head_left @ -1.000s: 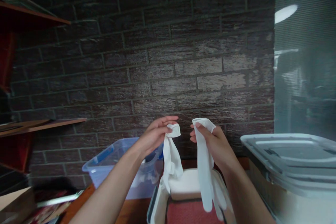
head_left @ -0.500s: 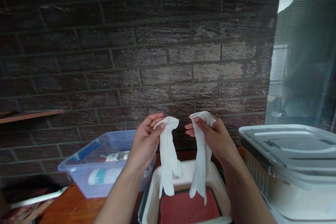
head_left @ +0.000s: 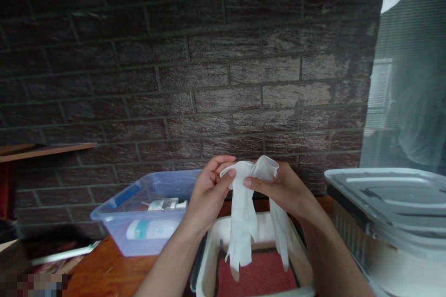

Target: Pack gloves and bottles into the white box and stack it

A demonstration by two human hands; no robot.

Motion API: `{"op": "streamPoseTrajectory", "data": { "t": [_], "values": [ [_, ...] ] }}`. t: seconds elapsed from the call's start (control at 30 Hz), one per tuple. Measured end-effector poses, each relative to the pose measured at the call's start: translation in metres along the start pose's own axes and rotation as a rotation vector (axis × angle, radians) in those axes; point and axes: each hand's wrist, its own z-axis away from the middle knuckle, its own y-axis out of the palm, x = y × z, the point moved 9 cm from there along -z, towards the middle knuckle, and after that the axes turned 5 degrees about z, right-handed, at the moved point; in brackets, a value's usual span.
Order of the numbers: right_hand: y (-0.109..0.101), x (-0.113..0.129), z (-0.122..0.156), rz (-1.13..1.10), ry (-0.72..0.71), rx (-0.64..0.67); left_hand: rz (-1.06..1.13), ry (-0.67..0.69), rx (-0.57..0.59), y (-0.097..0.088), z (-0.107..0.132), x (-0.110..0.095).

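Two thin white gloves hang fingers-down in front of me. My left hand (head_left: 215, 189) pinches one white glove (head_left: 243, 222) by its cuff between thumb and fingers. The other white glove (head_left: 280, 227) dangles from my right hand (head_left: 278, 188), whose thumb reaches across to the left glove's cuff and touches it. Both cuffs meet between my hands. Below the gloves sits an open cream tub (head_left: 228, 227) with a dark-edged red mat (head_left: 256, 274) at its bottom. The glove fingertips hang over the tub.
To the left, a translucent blue bin (head_left: 120, 222) holds white bottles (head_left: 153, 229) on the wooden table (head_left: 104, 274). A lidded clear container (head_left: 390, 222) stands at the right. Behind rises a dark brick wall (head_left: 209, 74), with a wooden shelf (head_left: 52, 151) at left and a glass pane (head_left: 411, 79) at right.
My hands have come together, bringing the two gloves side by side. My right thumb now reaches the left glove's cuff. The view has shifted slightly left.
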Motion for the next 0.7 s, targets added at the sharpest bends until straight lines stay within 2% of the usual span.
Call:
{"op": "streamPoseTrajectory", "data": {
  "t": [0.1, 0.2, 0.33, 0.5, 0.7],
  "values": [
    [-0.009, -0.003, 0.0, 0.088, 0.014, -0.088, -0.109, 0.009, 0.006, 0.001, 0.002, 0.001],
    [-0.02, -0.002, 0.001, 0.118, 0.003, -0.192, -0.25, 0.064, -0.048, -0.005, 0.002, -0.005],
    [-0.029, 0.0, 0.004, 0.111, 0.004, -0.278, -0.301, 0.058, -0.086, -0.011, -0.001, -0.004],
    [-0.029, -0.003, 0.004, 0.119, 0.022, -0.276, -0.308, 0.026, -0.123, -0.02, -0.003, 0.0],
    [-0.027, -0.005, 0.001, 0.06, -0.011, -0.251, -0.361, 0.088, -0.108, -0.02, -0.001, -0.013]
  ]
}}
